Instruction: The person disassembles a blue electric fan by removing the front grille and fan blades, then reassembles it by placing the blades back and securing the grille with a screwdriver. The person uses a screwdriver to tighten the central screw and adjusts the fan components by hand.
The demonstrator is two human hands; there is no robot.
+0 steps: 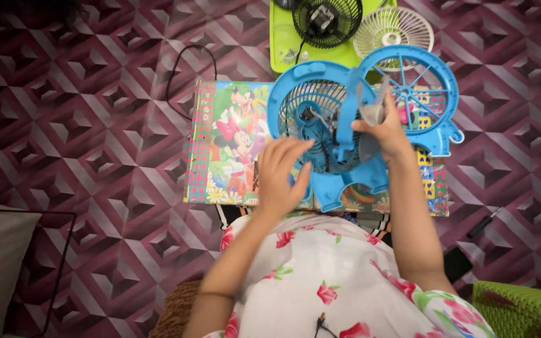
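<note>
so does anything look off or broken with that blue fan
The blue fan lies opened in two halves: its front grille is swung off to the side. The left hand steadies the housing; the right hand holds a pale blade piece.

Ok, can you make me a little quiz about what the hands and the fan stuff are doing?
1. True or false: the left hand rests on the blue fan housing.
2. What colour is the tray at the top that holds the black fan grille?
A. red
B. lime green
C. white
3. Fill in: the right hand holds up a clear fan ____.

Key
1. True. The fingers lie on its lower left side.
2. B. A white grille sits beside it.
3. Blade. Behind it is the blue front cover, and all this is over a colourful cartoon board.
</note>
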